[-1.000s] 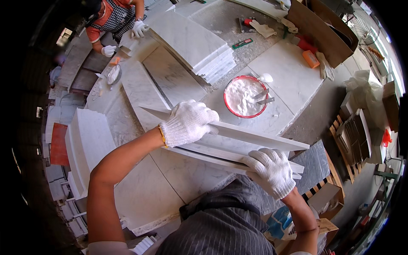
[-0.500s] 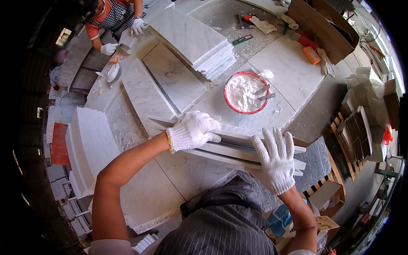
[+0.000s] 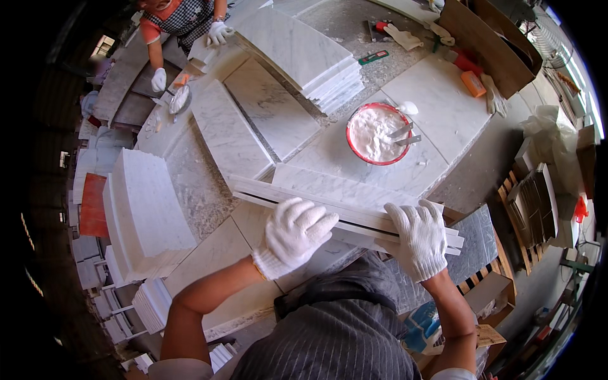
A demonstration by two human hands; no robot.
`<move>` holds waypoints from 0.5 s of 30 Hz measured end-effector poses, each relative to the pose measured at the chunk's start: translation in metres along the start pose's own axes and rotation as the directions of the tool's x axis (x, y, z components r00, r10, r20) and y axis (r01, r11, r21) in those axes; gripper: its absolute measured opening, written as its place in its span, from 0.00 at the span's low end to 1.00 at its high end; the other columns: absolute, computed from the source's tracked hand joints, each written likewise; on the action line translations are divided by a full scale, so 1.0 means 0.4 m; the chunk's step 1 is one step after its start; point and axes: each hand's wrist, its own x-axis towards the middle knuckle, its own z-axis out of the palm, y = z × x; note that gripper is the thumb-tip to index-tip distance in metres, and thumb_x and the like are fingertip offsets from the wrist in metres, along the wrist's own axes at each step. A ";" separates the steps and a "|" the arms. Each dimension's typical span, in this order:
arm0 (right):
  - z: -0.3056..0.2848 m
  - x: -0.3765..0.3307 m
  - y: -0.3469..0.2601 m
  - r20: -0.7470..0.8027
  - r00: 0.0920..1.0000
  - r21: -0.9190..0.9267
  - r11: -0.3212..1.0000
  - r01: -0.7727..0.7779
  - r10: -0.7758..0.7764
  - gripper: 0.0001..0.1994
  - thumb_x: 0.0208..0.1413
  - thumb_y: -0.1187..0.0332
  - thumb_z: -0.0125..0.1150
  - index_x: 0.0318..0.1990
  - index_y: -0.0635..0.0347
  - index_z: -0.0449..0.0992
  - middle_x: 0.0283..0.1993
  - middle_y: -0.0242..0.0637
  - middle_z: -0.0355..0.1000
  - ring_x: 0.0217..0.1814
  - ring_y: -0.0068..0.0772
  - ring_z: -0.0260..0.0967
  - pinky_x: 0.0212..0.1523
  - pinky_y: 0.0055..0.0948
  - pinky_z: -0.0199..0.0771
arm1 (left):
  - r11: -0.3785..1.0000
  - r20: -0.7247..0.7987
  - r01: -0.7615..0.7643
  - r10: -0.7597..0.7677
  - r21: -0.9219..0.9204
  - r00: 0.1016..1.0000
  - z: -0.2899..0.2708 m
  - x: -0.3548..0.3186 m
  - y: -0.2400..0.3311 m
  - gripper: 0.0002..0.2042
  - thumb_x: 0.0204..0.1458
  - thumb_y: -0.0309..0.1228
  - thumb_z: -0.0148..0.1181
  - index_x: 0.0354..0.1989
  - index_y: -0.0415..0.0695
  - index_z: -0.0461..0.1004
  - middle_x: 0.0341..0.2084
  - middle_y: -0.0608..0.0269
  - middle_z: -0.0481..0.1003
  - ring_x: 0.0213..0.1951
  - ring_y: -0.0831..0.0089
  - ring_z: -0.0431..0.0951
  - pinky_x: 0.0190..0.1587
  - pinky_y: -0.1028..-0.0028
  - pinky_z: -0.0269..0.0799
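Marble strips (image 3: pixel 345 212), long, narrow and white, are held in a bundle along the near edge of the tabletop (image 3: pixel 443 120), and the danger is judged to lie in their slenderness: if one end were let drop, a strip could snap or slide off that edge. The left hand (image 3: pixel 294 233) is laid flat on the bundle with its fingers together, and the right hand (image 3: pixel 418 237) is spread over the right end, fingers apart; neither is seen to be clamped round the stone. About three or four strips are counted, though the exact number cannot be told. One red bowl (image 3: pixel 379 133) of white paste is seen beyond them, with two tools stuck in it. One stack of slabs (image 3: pixel 304 57) is set toward the far edge, and two gloved hands of another person are seen at the far left corner.
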 end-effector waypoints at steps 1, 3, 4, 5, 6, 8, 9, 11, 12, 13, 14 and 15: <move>0.003 -0.002 0.000 -0.009 1.000 0.001 1.000 -0.001 0.001 0.32 0.36 0.60 0.75 0.52 0.56 0.72 0.43 0.38 0.74 0.47 0.43 0.70 0.61 0.49 0.60 | 0.999 -0.018 0.022 -0.022 0.028 1.000 0.016 -0.018 0.017 0.25 0.32 0.31 0.73 0.45 0.50 0.76 0.43 0.68 0.70 0.47 0.67 0.70 0.53 0.61 0.67; 0.005 0.000 -0.001 -0.014 1.000 0.004 1.000 0.006 -0.006 0.31 0.37 0.59 0.75 0.52 0.56 0.72 0.43 0.38 0.74 0.47 0.44 0.70 0.61 0.48 0.60 | 0.991 -0.060 0.084 -0.078 0.101 0.995 0.040 -0.043 0.047 0.25 0.33 0.31 0.73 0.46 0.50 0.76 0.45 0.66 0.69 0.48 0.66 0.70 0.53 0.62 0.67; 0.007 0.000 -0.002 -0.012 1.000 0.000 1.000 0.011 -0.011 0.31 0.37 0.59 0.75 0.52 0.56 0.72 0.43 0.39 0.74 0.47 0.44 0.70 0.61 0.48 0.60 | 0.986 -0.102 0.090 -0.076 0.142 0.992 0.051 -0.052 0.055 0.24 0.35 0.31 0.72 0.46 0.49 0.76 0.46 0.65 0.67 0.48 0.65 0.69 0.54 0.62 0.66; 0.007 -0.001 -0.001 -0.010 1.000 -0.003 1.000 0.015 -0.015 0.31 0.38 0.59 0.75 0.52 0.56 0.72 0.43 0.39 0.74 0.47 0.45 0.70 0.61 0.48 0.60 | 0.983 -0.101 0.099 -0.084 0.154 0.991 0.058 -0.056 0.057 0.23 0.37 0.32 0.71 0.46 0.49 0.76 0.46 0.66 0.67 0.48 0.65 0.69 0.53 0.61 0.66; 0.000 -0.001 0.003 0.038 0.998 -0.020 0.999 0.042 -0.041 0.31 0.43 0.53 0.70 0.53 0.60 0.71 0.44 0.42 0.74 0.47 0.47 0.70 0.60 0.50 0.60 | 0.984 -0.085 0.098 -0.086 0.148 0.993 0.061 -0.057 0.057 0.22 0.38 0.32 0.71 0.46 0.49 0.76 0.45 0.66 0.67 0.48 0.65 0.69 0.53 0.61 0.66; -0.014 0.004 -0.007 0.073 0.997 0.006 1.000 0.026 -0.027 0.32 0.46 0.50 0.68 0.54 0.61 0.70 0.44 0.44 0.74 0.47 0.49 0.70 0.60 0.50 0.60 | 0.987 -0.079 0.104 -0.095 0.126 0.992 0.064 -0.056 0.053 0.20 0.40 0.32 0.69 0.45 0.49 0.76 0.44 0.68 0.68 0.48 0.66 0.68 0.52 0.61 0.66; -0.020 0.004 -0.014 0.091 0.996 0.018 1.000 0.018 -0.020 0.33 0.47 0.48 0.67 0.54 0.62 0.70 0.44 0.45 0.73 0.47 0.49 0.70 0.60 0.51 0.59 | 0.986 -0.089 0.138 -0.129 0.097 0.988 0.071 -0.058 0.054 0.20 0.37 0.32 0.69 0.43 0.50 0.75 0.43 0.68 0.68 0.48 0.66 0.68 0.52 0.60 0.66; -0.033 0.006 -0.017 0.127 0.991 0.021 0.999 0.038 -0.041 0.36 0.45 0.47 0.68 0.56 0.62 0.68 0.47 0.46 0.72 0.49 0.52 0.68 0.59 0.49 0.59 | 0.982 -0.114 0.170 -0.159 0.086 0.981 0.078 -0.057 0.061 0.17 0.37 0.31 0.67 0.39 0.51 0.73 0.42 0.68 0.68 0.48 0.66 0.68 0.51 0.61 0.67; -0.037 0.010 -0.022 0.150 0.988 0.026 0.999 0.035 -0.039 0.35 0.46 0.46 0.67 0.56 0.62 0.68 0.47 0.46 0.72 0.50 0.52 0.68 0.59 0.49 0.59 | 0.982 -0.124 0.140 -0.124 0.129 0.984 0.083 -0.067 0.059 0.14 0.36 0.31 0.65 0.35 0.52 0.71 0.42 0.68 0.68 0.49 0.66 0.68 0.51 0.62 0.68; -0.042 0.011 -0.017 0.171 0.985 0.015 1.000 0.018 -0.020 0.35 0.47 0.46 0.66 0.57 0.62 0.67 0.47 0.47 0.72 0.50 0.52 0.68 0.59 0.49 0.59 | 0.984 -0.110 0.113 -0.098 0.141 0.989 0.074 -0.051 0.062 0.11 0.39 0.31 0.61 0.34 0.52 0.71 0.37 0.68 0.69 0.44 0.68 0.70 0.47 0.64 0.70; -0.048 0.012 -0.018 0.192 0.981 0.001 1.000 0.016 -0.016 0.34 0.48 0.47 0.66 0.57 0.62 0.67 0.48 0.48 0.72 0.51 0.52 0.68 0.58 0.49 0.60 | 0.976 0.084 0.113 -0.130 0.185 0.988 0.087 -0.071 0.067 0.10 0.40 0.32 0.60 0.34 0.52 0.72 0.35 0.69 0.70 0.41 0.69 0.71 0.44 0.65 0.70; -0.051 0.019 -0.018 0.190 0.982 -0.003 1.000 0.024 -0.023 0.34 0.48 0.49 0.66 0.57 0.62 0.67 0.47 0.48 0.72 0.51 0.52 0.68 0.58 0.48 0.60 | 0.969 0.275 0.105 -0.166 0.225 0.947 0.099 -0.096 0.069 0.10 0.41 0.33 0.58 0.34 0.52 0.72 0.32 0.70 0.70 0.38 0.70 0.72 0.41 0.67 0.70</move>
